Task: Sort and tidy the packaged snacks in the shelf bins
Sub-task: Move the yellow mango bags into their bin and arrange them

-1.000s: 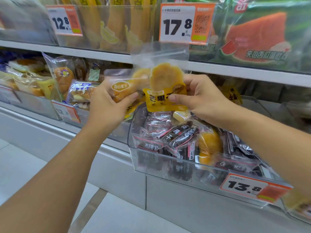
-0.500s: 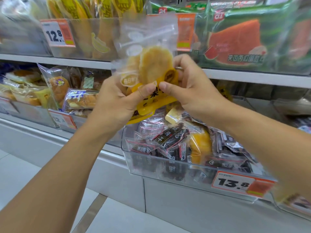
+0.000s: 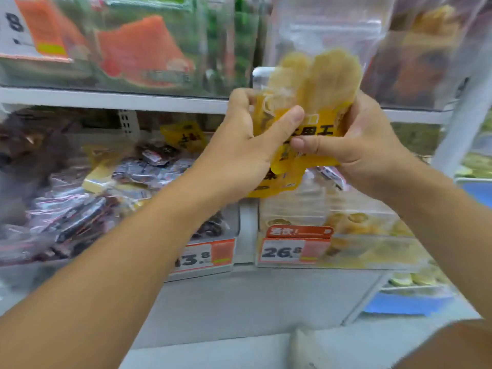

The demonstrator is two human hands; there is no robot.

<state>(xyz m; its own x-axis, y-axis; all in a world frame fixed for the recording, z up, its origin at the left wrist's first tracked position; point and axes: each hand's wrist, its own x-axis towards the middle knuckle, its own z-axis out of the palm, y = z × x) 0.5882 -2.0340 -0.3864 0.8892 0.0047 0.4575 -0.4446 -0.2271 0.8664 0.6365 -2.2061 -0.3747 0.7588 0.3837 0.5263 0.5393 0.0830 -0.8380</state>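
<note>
A store shelf seen from above the person's arms, the picture blurred; at far left a clear bin (image 3: 111,209) holds a jumble of dark-wrapped small snacks (image 3: 80,222), with a price tag (image 3: 202,255) ending in 3.8 on its front; above it sit green packs printed with a watermelon slice (image 3: 141,49); in the middle the left hand (image 3: 239,150) and the right hand (image 3: 359,145) are raised together, both curled round yellow dried-fruit packets (image 3: 314,102) held upright between them, thumbs pressing the packet fronts; below the hands, to the right, another clear bin (image 3: 372,235) of pale yellow snacks carries a price tag (image 3: 290,251) reading 26.8.
</note>
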